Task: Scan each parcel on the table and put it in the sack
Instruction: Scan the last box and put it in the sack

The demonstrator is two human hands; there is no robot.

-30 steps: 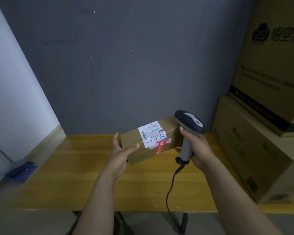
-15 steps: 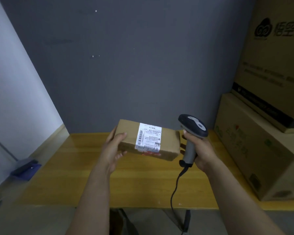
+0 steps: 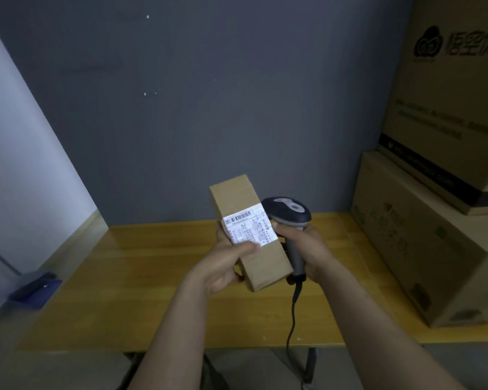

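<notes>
Brown cardboard parcel sits centre frame, held off the wooden table, long axis running up and slightly left. White shipping label faces the camera, barcode along its upper edge. Left hand grasps the parcel from the left side, thumb laid across the label's lower edge, fingers wrapped behind. Right hand is clenched around the grey handle of a barcode scanner; the dark scanner head sits just beside the label's right edge, touching or nearly so. Black cable hangs from the handle past the table's near edge. Two large stacked cartons fill the right of frame. Grey wall behind.
</notes>
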